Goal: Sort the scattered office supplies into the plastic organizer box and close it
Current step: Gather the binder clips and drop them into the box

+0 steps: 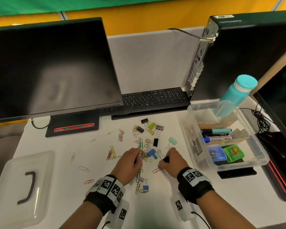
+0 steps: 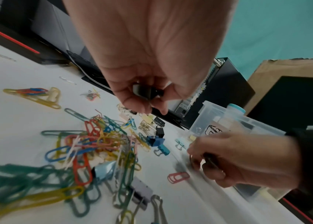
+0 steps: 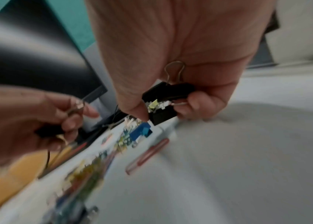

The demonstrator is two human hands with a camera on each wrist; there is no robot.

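Black binder clips (image 3: 168,92) are pinched in the right hand (image 1: 172,162); a dark clip (image 2: 146,92) is gripped by the left hand (image 1: 128,164). Likely gathered in batches for the open organizer box (image 1: 261,160) at the table's right edge.

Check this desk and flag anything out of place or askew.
Paper clips and binder clips lie strewn over the desk between both hands. The organizer box stands open, and its lid lies far off at the desk's left edge. Nothing looks damaged.
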